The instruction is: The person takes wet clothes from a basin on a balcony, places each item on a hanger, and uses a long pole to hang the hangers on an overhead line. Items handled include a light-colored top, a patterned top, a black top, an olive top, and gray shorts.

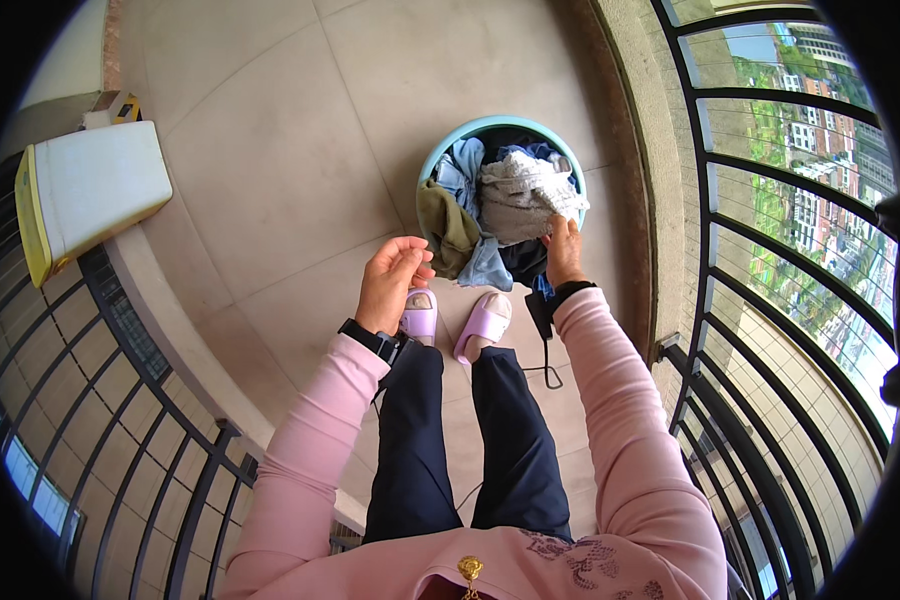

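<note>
A round light-blue tub [432,160] full of laundry stands on the floor in front of my feet. On top of the pile lies a crumpled whitish-grey knit garment [525,195]. My right hand [565,252] is at the tub's near right side, its fingers closed on the lower edge of that garment; the fingertips are partly hidden. Olive-green cloth [448,232] hangs at the tub's left rim, beside light-blue denim [459,175]. My left hand [392,283] is apart from the tub, to its near left, fingers loosely curled and nothing visible in them.
Black metal railings [760,215] run along the right over a low ledge, with more railings [120,400] on the left. A white box-shaped unit with a yellow edge [100,190] sits at the left. A dark cord [552,375] hangs near my right leg. Pale floor tiles [260,130] surround the tub.
</note>
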The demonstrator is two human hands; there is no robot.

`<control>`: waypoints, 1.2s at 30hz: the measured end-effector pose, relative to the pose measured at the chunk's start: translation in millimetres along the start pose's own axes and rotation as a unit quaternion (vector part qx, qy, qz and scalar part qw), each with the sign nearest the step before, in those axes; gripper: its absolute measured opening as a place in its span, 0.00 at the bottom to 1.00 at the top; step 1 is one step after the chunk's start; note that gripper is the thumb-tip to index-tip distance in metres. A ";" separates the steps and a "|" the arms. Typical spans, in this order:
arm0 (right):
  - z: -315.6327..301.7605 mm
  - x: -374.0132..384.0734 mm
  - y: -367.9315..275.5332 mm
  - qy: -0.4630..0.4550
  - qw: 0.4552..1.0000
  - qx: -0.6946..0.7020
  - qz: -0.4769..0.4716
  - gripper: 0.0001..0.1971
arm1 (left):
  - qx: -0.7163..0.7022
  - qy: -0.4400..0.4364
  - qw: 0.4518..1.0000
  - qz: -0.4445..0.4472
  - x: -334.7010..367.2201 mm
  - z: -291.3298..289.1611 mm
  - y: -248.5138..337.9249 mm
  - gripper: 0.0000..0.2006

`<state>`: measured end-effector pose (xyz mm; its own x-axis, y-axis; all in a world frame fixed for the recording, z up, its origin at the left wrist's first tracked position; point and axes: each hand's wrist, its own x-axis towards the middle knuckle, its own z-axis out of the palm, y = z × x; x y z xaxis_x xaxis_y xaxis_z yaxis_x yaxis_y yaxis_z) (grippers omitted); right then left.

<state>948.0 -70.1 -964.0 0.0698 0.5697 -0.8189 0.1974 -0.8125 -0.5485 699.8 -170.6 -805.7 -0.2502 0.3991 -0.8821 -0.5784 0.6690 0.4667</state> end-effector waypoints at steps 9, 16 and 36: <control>-13.9 -78.3 -101.0 -0.105 0.977 0.177 -0.051 0.17 | 0.068 -0.022 0.996 -0.062 19.7 11.1 -3.7 0.12; 28.2 -178.4 -147.5 -0.345 0.932 0.011 -0.110 0.14 | 0.148 -0.245 0.929 0.233 11.3 53.0 -13.1 0.33; -120.6 -463.1 -259.5 -0.365 0.885 0.198 -0.209 0.23 | 0.203 -0.484 0.768 0.366 -305.3 38.4 140.9 0.20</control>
<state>982.4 -108.3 -422.1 -0.6083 0.7165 -0.3415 -0.3118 -0.6114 -0.7273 724.6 -174.1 -468.2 0.4163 0.9092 -0.0057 -0.2185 0.1062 0.9700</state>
